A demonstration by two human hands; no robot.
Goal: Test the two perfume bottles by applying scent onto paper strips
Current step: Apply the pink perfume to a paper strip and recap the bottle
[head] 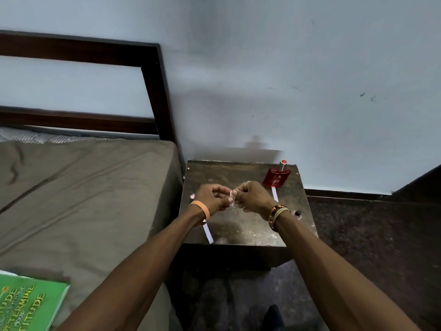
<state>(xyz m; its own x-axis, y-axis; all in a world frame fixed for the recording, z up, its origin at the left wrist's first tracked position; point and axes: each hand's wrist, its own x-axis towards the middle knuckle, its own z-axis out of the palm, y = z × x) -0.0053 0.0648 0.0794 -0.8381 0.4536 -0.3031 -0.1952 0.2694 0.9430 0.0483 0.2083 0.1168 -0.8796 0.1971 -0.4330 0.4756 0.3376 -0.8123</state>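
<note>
Hands meet over the middle of the desk (241, 228): the left hand (211, 195) and right hand (250, 195) pinch a small pale object (232, 199) between their fingertips; whether it is the second bottle is too small to tell. The red bottle (276, 175) stands upright at the far right corner, just beyond the right hand, the nearer one. One strip (275, 194) lies below it, its long axis running toward the person; another strip (208, 231) lies under the left wrist.

Green book (28, 304) cut by the frame's edge, paper strip (207, 232) partly under left wrist, small pale item (232, 199) between fingertips unidentifiable
</note>
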